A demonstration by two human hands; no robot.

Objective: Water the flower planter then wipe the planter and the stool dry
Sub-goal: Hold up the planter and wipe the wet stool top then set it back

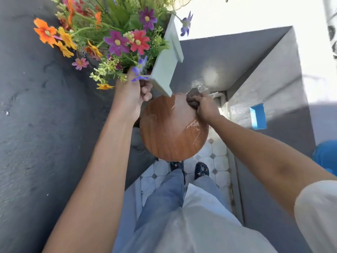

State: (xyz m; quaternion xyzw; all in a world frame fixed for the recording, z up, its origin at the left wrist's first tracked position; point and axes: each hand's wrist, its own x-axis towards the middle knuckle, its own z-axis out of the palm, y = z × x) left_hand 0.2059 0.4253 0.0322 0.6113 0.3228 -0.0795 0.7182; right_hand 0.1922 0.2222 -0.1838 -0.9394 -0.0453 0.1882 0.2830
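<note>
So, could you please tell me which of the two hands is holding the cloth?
The right hand, pressing the dark cloth onto the round stool; the left hand grips the planter instead.

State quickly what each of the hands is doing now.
Left hand: closed on the planter, lifting it.
Right hand: closed on a cloth on the stool.

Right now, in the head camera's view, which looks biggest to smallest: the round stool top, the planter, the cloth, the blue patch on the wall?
1. Round stool top
2. Planter, though flowers hide much of it
3. Blue patch
4. Cloth, mostly hidden by the right hand, so its rank against the patch is unsure
</note>
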